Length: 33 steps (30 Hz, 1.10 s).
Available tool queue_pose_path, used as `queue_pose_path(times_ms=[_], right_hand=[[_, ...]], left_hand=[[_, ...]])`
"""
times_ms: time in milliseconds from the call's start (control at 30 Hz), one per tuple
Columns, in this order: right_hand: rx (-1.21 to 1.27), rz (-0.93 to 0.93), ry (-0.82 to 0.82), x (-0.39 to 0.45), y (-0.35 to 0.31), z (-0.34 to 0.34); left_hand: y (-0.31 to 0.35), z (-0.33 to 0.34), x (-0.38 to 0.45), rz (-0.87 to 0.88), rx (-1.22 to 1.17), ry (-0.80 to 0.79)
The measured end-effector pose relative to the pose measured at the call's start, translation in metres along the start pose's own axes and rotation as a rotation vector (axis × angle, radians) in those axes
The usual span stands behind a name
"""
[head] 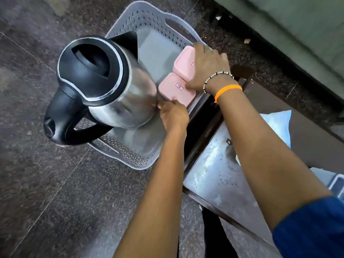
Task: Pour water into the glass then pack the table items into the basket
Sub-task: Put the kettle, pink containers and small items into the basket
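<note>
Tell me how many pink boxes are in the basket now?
2. One pink box lies nearer the person, beside the kettle; the other lies just beyond it, under the right hand. The kettle may hide more in the basket.

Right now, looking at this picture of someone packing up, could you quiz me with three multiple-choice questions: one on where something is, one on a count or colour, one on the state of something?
1. Where does the kettle stand?
A. In the grey basket on the floor
B. On the metal table
C. On a shelf

2. How many pink boxes lie in the basket?
A. One
B. Two
C. Four

3. What is the kettle's lid doing?
A. Taken off
B. Standing wide open
C. Closed

Answers:
1. A, its steel body sits inside the perforated basket, handle jutting over the rim.
2. B, two pink lidded boxes lie side by side, the right hand on the far one, the left hand at the near one.
3. C, the black lid lies flat on top.
</note>
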State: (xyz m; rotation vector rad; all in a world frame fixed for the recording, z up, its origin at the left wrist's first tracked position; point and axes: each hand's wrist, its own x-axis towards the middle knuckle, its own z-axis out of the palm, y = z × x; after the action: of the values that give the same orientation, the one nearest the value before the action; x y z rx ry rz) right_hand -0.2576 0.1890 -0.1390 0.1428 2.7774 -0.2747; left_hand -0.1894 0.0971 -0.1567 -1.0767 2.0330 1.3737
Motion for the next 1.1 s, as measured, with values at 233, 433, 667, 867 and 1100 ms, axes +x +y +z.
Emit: queue_pose_path(times_ms=[233,433,667,867,1100], right_hand=[[0.122,-0.012,0.035,-0.011,0.002,0.007],[0.354,-0.029,0.222,-0.062,0.007,-0.002],[0.708,0.165,0.252,-0.196,0.063,0.025],[0.735,0.469,0.198,-0.31,0.146,0.081],[0.467,0.761,0.087,-0.402,0.249,0.153]], left_hand=[[-0.005,-0.024,-0.013,0.103,0.253,-0.081],[-0.012,-0.041,-0.068,0.461,0.179,-0.029],[-0.079,-0.021,-0.128,0.567,0.225,-0.311],[-0.145,0.047,-0.181,0.574,0.564,-0.603],[-0.215,0.132,-0.229,0.492,0.894,-0.864]])
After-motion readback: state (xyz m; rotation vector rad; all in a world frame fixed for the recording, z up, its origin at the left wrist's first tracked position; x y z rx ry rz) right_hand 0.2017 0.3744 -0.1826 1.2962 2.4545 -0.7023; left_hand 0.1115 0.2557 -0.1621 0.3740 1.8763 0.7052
